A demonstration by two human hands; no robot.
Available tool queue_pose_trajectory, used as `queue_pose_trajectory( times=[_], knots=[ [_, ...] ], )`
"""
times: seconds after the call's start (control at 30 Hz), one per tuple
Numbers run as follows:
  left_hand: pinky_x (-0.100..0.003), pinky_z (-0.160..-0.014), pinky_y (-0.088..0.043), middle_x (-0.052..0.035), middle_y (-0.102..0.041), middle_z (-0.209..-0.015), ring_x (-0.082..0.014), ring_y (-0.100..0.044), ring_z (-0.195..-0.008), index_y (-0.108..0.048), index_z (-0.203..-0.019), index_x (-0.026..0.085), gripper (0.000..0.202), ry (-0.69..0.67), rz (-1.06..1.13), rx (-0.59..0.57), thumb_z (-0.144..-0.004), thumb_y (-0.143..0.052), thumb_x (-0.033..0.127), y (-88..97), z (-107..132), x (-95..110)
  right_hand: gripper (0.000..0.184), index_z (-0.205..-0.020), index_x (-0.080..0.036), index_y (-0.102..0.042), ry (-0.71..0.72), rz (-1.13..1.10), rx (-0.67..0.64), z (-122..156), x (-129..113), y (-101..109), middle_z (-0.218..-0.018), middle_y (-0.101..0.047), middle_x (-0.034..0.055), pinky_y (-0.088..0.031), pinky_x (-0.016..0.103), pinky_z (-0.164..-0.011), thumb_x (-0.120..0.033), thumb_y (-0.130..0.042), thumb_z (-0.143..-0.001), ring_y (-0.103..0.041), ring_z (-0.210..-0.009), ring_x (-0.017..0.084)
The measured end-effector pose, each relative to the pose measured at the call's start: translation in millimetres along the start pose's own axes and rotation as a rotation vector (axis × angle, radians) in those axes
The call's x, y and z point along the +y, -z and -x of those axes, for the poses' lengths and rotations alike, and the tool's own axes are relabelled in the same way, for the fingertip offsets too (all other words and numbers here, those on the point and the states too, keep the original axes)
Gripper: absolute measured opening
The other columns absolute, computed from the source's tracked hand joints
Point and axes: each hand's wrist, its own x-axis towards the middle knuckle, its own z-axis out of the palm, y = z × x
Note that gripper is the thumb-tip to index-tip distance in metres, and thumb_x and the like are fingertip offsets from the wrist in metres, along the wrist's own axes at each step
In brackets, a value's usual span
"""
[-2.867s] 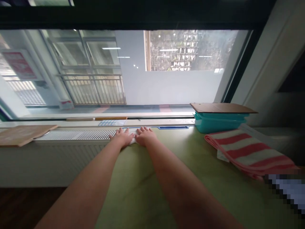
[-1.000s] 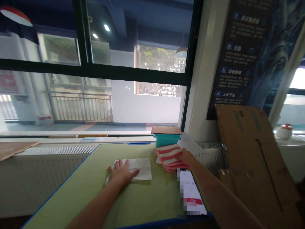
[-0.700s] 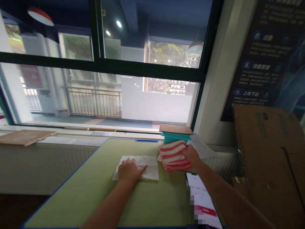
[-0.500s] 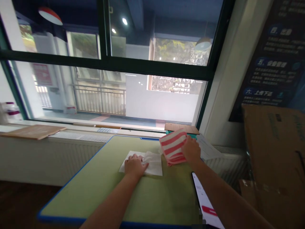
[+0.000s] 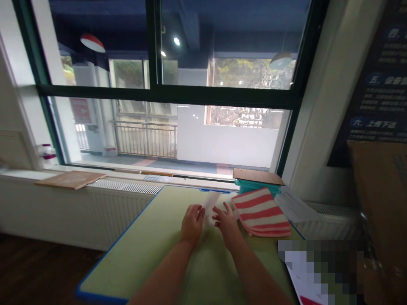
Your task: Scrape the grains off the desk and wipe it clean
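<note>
A thin white tissue (image 5: pixel 211 201) stands raised over the green table, pinched between the thumb and fingers of my left hand (image 5: pixel 191 224). Its lower part is blurred and partly hidden between the hands. Just to the right, my right hand (image 5: pixel 226 224) has its fingers spread and bent towards the tissue; it grips nothing that I can see. A folded red-and-white striped cloth (image 5: pixel 262 212) lies on the table beyond my right hand.
The green table (image 5: pixel 140 262) has a blue edge. Behind the cloth is a teal box (image 5: pixel 254 187) topped with cardboard (image 5: pixel 259 176). A phone (image 5: pixel 295 275), partly pixelated, lies at the right. Further right stands a large cardboard box (image 5: pixel 381 203); a radiator (image 5: pixel 111 212) runs below the window.
My right hand has let go of the striped cloth, which now lies at the right, and has moved left beside the tissue. My left hand has lifted the tissue, earlier flat under it.
</note>
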Motion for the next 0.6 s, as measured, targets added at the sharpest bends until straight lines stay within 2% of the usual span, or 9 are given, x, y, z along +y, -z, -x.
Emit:
queue_pose_trajectory(
  times=[0.07,0.13,0.23,0.3,0.37,0.47,0.6],
  knots=[
    [-0.034,-0.081,-0.048,-0.0083,-0.062,-0.088,-0.0208,-0.06,-0.084,-0.059,-0.085,0.023,0.023,-0.009,0.08,-0.003,-0.092,-0.042,0.037,-2.8,1,1,0.073,-0.144,-0.011,-0.037,0.036,-0.058,-0.029,-4,2,5,-0.105,-0.068,0.0105,-0.054,0.03,-0.069,-0.042,-0.055,-0.08,-0.068,-0.089,0.022],
    [-0.035,-0.08,-0.047,-0.007,-0.062,-0.084,-0.0213,-0.059,-0.081,-0.058,-0.083,0.023,0.022,0.001,0.17,0.001,-0.089,-0.047,0.04,-6.2,2,4,0.07,-0.135,-0.013,-0.05,0.04,-0.13,-0.043,-5,3,8,-0.102,-0.067,0.0086,-0.052,0.029,-0.07,-0.042,-0.064,-0.073,-0.067,-0.089,0.022],
    [-0.035,-0.077,-0.046,-0.005,-0.062,-0.081,-0.0208,-0.058,-0.078,-0.059,-0.085,0.022,0.021,0.07,0.339,0.025,-0.084,-0.054,0.043,-11.4,-1,8,0.078,-0.135,-0.018,-0.05,0.011,-0.323,-0.064,-7,6,7,-0.11,-0.066,0.0075,-0.051,0.029,-0.076,-0.043,-0.074,-0.066,-0.065,-0.096,0.022],
    [-0.034,-0.071,-0.046,-0.004,-0.063,-0.076,-0.0198,-0.058,-0.071,-0.06,-0.083,0.021,0.025,0.154,0.468,0.039,-0.081,-0.057,0.045,-14.1,-7,6,0.081,-0.137,-0.022,-0.047,0.007,-0.455,-0.138,-9,11,6,-0.109,-0.067,0.0062,-0.051,0.03,-0.079,-0.041,-0.077,-0.065,-0.065,-0.095,0.021],
    [-0.032,-0.065,-0.046,-0.0039,-0.063,-0.072,-0.0188,-0.057,-0.066,-0.06,-0.078,0.02,0.028,0.256,0.601,0.039,-0.078,-0.061,0.048,-15.7,-14,1,0.073,-0.131,-0.023,-0.052,-0.01,-0.509,-0.196,-13,15,8,-0.098,-0.07,0.0045,-0.05,0.03,-0.073,-0.039,-0.078,-0.065,-0.065,-0.085,0.02],
    [-0.03,-0.061,-0.048,-0.0045,-0.066,-0.071,-0.0181,-0.059,-0.064,-0.061,-0.079,0.018,0.032,0.407,0.805,0.011,-0.073,-0.067,0.048,-16.1,-23,-7,0.054,-0.112,-0.023,-0.064,-0.053,-0.499,-0.187,-17,19,15,-0.086,-0.07,0.0024,-0.045,0.027,-0.06,-0.035,-0.079,-0.061,-0.061,-0.071,0.017],
    [-0.026,-0.058,-0.048,-0.0026,-0.068,-0.073,-0.0152,-0.061,-0.062,-0.063,-0.086,0.017,0.029,0.56,1.023,-0.037,-0.071,-0.072,0.039,-12.8,-25,-9,0.033,-0.088,-0.02,-0.071,-0.018,-0.454,-0.201,-14,14,19,-0.083,-0.071,0.0022,-0.042,0.025,-0.057,-0.037,-0.077,-0.06,-0.06,-0.071,0.016]
  ],
)
